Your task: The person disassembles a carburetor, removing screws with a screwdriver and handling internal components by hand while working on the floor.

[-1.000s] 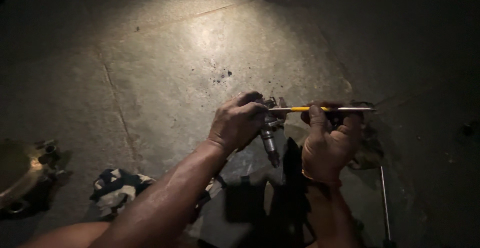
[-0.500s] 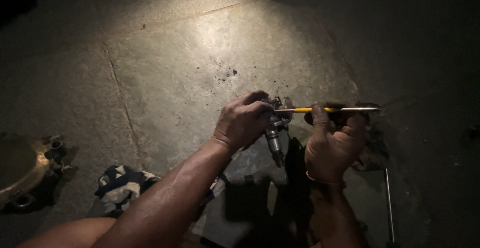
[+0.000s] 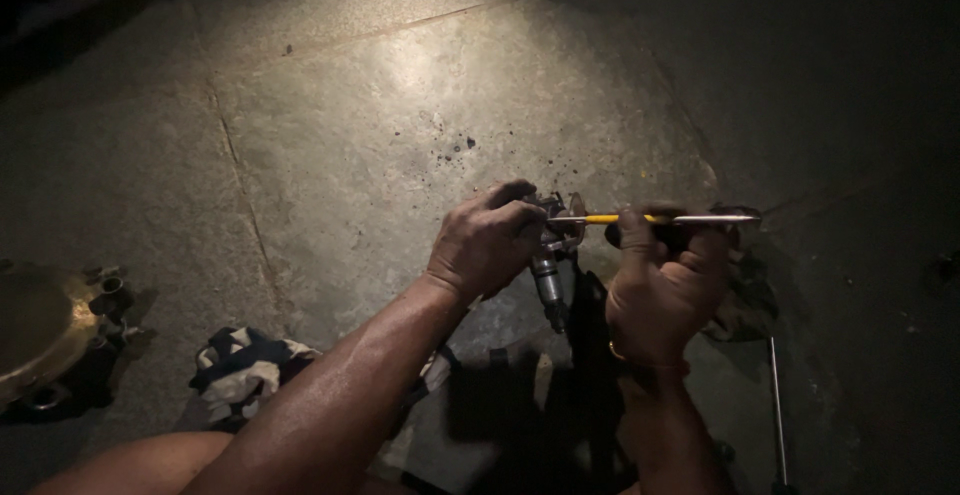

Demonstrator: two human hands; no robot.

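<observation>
Since the earlier frame both hands have drifted slightly toward 3 o'clock and the view has slid a little, uncovering more of the brass-coloured housing [image 3: 40, 330] at the 9 o'clock edge, which remains cut off. The left hand [image 3: 485, 247] is clenched around a small metal fitting [image 3: 550, 255], whose grey stem hangs toward 6 o'clock. The right hand [image 3: 665, 285] grips a yellow-shafted tool [image 3: 655, 219] lying level, its tip at the fitting; its handle is hidden by the fingers [image 3: 630, 240]. Darkness swallows the floor beyond 3 o'clock. A patterned rag [image 3: 240, 370] lies at 7 o'clock, a thin metal rod [image 3: 775, 405] at 5 o'clock, running off the bottom edge. The lit stone floor [image 3: 350, 125] toward 12 o'clock lies open.
</observation>
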